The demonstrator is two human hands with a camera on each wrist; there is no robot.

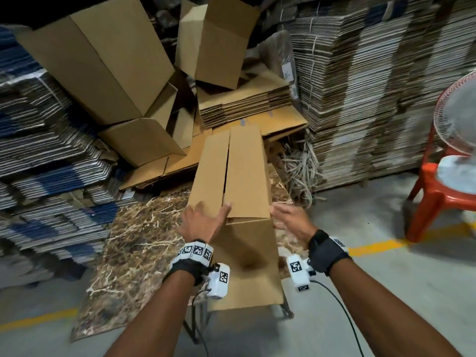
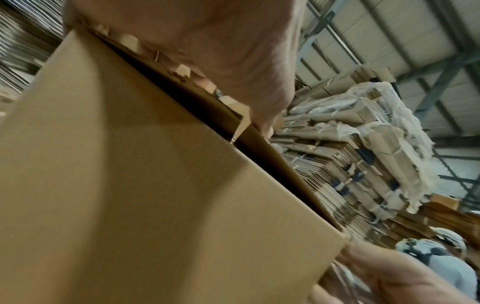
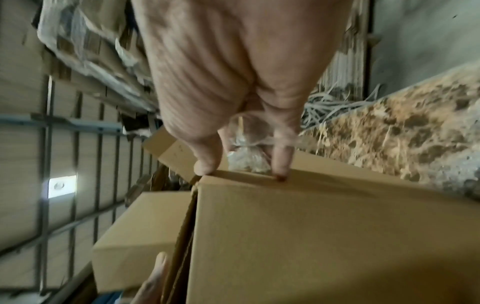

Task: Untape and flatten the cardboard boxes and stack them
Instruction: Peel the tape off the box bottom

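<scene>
A long brown cardboard box [image 1: 244, 163] lies on the marble-patterned table [image 1: 144, 240], with its near end over the front edge. Its two top flaps are folded down and a dark slit runs between them. My left hand [image 1: 203, 222] rests on the left flap at the near end, fingers spread and thumb at the slit. My right hand [image 1: 288, 217] touches the box's near right corner. In the right wrist view its fingertips [image 3: 281, 166] press the box [image 3: 311, 226] edge, and a crumpled bit of clear tape [image 3: 246, 156] clings between them.
Open boxes [image 1: 103, 60] are piled behind the table, beside a low stack of flattened ones [image 1: 244, 104]. Tall walls of bundled cardboard stand left [image 1: 38, 150] and right [image 1: 373, 86]. Loose strapping scraps [image 1: 298, 166] lie behind the table; a red chair [image 1: 438, 197] and fan [image 1: 458, 112] stand to the right.
</scene>
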